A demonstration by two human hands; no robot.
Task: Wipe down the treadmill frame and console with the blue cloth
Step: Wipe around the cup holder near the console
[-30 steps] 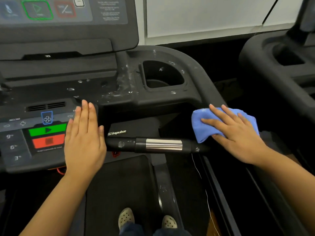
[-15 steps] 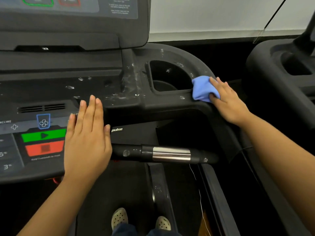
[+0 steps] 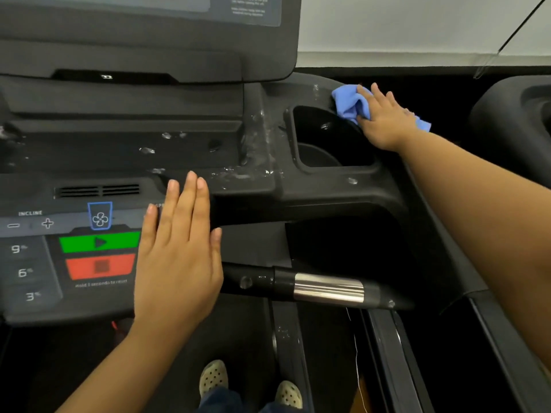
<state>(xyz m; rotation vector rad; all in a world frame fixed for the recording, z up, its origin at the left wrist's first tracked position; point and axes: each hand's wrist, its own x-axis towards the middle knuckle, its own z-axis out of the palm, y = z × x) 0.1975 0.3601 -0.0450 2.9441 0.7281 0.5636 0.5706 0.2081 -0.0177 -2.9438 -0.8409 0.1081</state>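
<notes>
Head camera looks down on my two hands over the treadmill. My right hand (image 3: 384, 120) is in the upper right of the frame. Its fingers (image 3: 378, 92) lie almost straight on the blue cloth (image 3: 347, 104) and press it on the treadmill frame (image 3: 328, 192), at the far rim of the cup holder (image 3: 328, 138). The cloth is bunched. Its long axis goes from upper left to lower right under my palm, and one corner shows beyond the wrist. My left hand (image 3: 179, 254) rests flat in the lower middle, fingers straight and close together, holding nothing, on the right edge of the console (image 3: 74, 305).

For the next stroke I think one relation matters. The white smears (image 3: 256, 162) lie left of the cloth and lower in the frame, on the other side of the cup holder, in a band that runs down and then leftward along the ledge. The left hand is nearer to them, but only the right hand has the cloth, so it should travel leftward around the holder.

Writing I can read: "INCLINE" (image 3: 29, 213) with a minus and a plus under it, and the numbers 9, 6 and 3 at the left edge. There is a fan sign (image 3: 100, 217), a green button (image 3: 98, 242) with a triangle and a red button (image 3: 100, 266) with a square. The small line below seems to say "Hold 3 seconds to reset", but it is blurred. The upper screen text is unreadable, and I see no brand name.
</notes>
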